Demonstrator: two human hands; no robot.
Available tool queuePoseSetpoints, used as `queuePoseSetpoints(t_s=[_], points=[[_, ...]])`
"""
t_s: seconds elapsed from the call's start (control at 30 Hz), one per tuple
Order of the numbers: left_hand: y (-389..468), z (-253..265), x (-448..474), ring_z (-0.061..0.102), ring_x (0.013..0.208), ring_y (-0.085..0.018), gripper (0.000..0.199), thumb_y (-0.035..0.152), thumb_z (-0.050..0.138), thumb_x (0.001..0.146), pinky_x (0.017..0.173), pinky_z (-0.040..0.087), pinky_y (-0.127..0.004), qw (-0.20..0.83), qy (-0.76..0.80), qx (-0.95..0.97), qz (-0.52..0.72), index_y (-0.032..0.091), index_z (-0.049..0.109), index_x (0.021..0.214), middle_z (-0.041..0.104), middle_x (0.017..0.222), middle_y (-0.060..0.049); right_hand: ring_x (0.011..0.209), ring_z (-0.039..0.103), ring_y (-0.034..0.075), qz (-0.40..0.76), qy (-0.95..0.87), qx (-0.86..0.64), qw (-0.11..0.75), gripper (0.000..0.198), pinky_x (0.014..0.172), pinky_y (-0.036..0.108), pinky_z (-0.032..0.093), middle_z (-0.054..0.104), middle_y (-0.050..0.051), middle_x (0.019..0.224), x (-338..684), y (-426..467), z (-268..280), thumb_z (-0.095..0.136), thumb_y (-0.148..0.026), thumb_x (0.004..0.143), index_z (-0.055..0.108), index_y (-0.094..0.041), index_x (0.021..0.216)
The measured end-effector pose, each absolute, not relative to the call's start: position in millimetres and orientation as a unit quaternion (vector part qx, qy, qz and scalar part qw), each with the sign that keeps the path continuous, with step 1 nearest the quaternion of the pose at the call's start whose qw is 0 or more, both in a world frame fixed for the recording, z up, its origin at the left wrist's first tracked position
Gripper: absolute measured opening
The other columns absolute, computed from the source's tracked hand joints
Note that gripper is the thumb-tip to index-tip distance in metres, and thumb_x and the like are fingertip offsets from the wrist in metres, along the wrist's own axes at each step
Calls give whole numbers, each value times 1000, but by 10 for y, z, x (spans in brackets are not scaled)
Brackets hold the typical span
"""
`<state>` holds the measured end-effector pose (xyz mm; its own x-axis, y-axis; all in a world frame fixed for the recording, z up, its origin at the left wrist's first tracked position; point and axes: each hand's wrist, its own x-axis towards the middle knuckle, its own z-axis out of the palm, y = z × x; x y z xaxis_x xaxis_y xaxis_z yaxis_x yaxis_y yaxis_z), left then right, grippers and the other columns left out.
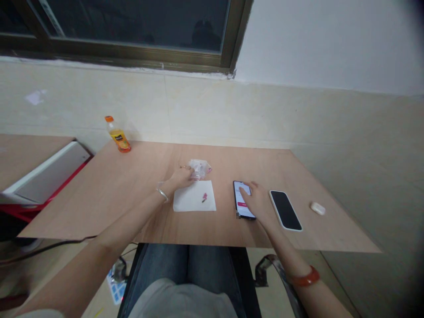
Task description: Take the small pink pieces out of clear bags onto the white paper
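My left hand (182,177) rests over the table with its fingers stretched toward a clear plastic bag (199,169). Its fingertips meet the bag's left side, and the hand looks open. Below the bag lies a white sheet of paper (188,198), bearing a small pink flower-like piece (204,196) with a dark tip. On the right, my right hand (255,197) is open, thumb and fingers apart, over a smartphone (244,211) lying flat. The phone's screen is lit, and the thumb lies on it. Pinkish bits show at the bag's right edge.
A second phone (285,210), dark-screened with a white rim, lies right of my right hand. Farther right is a small white case (318,208). An orange-capped drink bottle (118,136) stands at the table's (132,212) back left. Tiled wall borders the far edge.
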<state>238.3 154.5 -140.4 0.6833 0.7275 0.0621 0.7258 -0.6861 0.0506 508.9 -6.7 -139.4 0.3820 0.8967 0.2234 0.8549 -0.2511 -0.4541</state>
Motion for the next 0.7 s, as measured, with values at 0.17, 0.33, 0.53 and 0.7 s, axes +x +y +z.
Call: queuePoseSetpoints(t_s=[0.17, 0.33, 0.53, 0.7], points=[[1392, -1533, 2458, 59, 98, -25, 28, 16, 43, 86, 85, 42, -38, -2, 388, 922, -9, 10, 55, 111, 59, 111, -18, 96, 60, 21, 231, -608, -641, 408, 22, 87, 34, 44, 66, 11, 101, 4312, 203, -1441, 52, -24, 79, 69, -15, 88], [1449, -1519, 2495, 62, 94, -24, 25, 9, 39, 87, 85, 42, -38, -1, 415, 910, -1, 9, 59, 101, 63, 102, -18, 96, 60, 20, 320, -632, -576, 408, 18, 83, 33, 46, 65, 10, 104, 3811, 230, -1604, 57, -25, 77, 71, -17, 83], [1599, -1234, 2374, 63, 78, -21, 21, 19, 44, 85, 69, 43, -29, 6, 518, 853, 61, 8, 61, 92, 65, 85, -16, 88, 62, 20, 391, -592, -569, 415, 21, 79, 35, 47, 69, 8, 93, 3793, 284, -1462, 54, -27, 78, 71, -17, 85], [1502, -992, 2267, 53, 60, -13, 25, 26, 40, 85, 55, 35, -23, 156, 549, 770, 284, 12, 58, 75, 60, 68, -5, 79, 62, 19, 479, -533, -545, 435, 31, 72, 32, 47, 69, 8, 82, 3817, 256, -1330, 54, -41, 78, 69, -14, 81]])
